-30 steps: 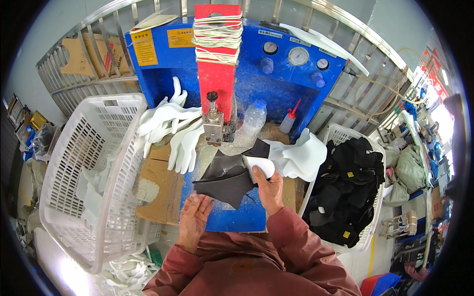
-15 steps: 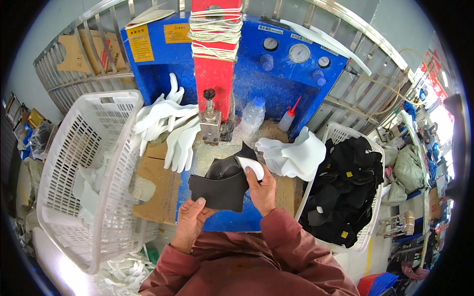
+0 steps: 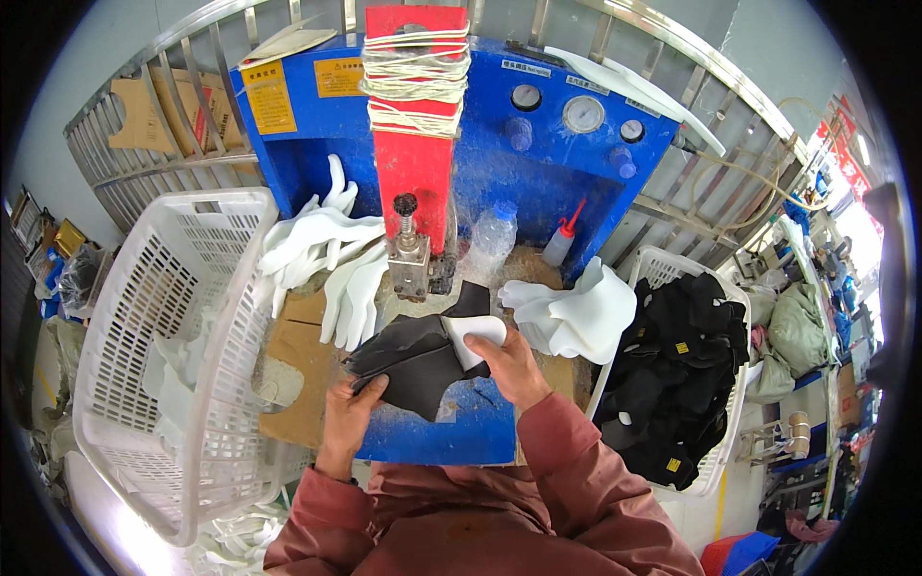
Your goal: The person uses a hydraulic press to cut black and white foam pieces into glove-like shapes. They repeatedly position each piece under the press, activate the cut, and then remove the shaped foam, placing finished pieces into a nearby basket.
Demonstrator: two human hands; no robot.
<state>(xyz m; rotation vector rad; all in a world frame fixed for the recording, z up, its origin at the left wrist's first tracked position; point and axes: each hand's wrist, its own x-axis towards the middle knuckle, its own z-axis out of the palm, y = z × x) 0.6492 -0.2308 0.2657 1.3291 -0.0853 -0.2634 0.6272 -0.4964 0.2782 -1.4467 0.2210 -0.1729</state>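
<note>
Both my hands hold a black fabric piece [image 3: 413,361], shaped like a shoe upper, above the blue work surface [image 3: 437,437]. My left hand [image 3: 349,415] grips its left end, thumb on top. On the right end lies a small curved white piece [image 3: 473,336], pressed by the thumb of my right hand [image 3: 516,369]; the fingers beneath are hidden. Just beyond is the metal head [image 3: 409,267] of a machine with a red arm [image 3: 413,163]. Thin white shaped pieces lie left of it [image 3: 351,296], and a stack of white curved sheets [image 3: 574,312] stands to the right.
A white basket [image 3: 252,317] with a few white pieces stands at left. Another basket [image 3: 727,461] at right is heaped with black pieces [image 3: 677,365]. Behind the work surface are a clear bottle [image 3: 492,237], a red-tipped bottle [image 3: 560,245] and a blue gauge panel [image 3: 552,130].
My left hand has moved left and slightly down, turning the black fabric piece so it lies flatter and spreads sideways. The white piece has tilted, with my right thumb still on it.
</note>
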